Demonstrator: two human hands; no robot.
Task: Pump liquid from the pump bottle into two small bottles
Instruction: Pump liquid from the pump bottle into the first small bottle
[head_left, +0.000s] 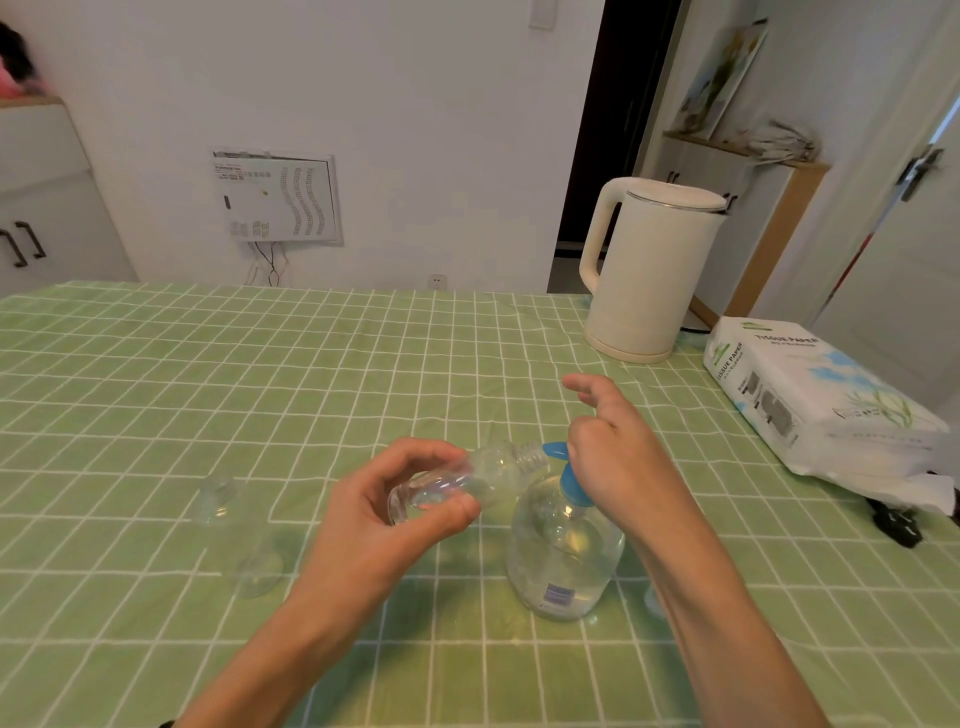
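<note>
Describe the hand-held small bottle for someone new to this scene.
On the green checked tablecloth stands a large clear blue-topped pump bottle. The small clear plastic bottle is tilted in the left hand, neck at the blue spout; the other clear bottle rests unheld further left.

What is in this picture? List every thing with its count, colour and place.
pump bottle: one, clear with blue pump, near centre of table
small bottle: one, clear, tilted, mouth at the blue nozzle
second small bottle: one, clear, on table at left
clear item: one, beside it, kind unclear
kettle: one, cream, far right
tissue pack: one, white, right edge
tablecloth: one, green with white checks
left hand: grips the small bottle
right hand: curled over the pump head
</note>
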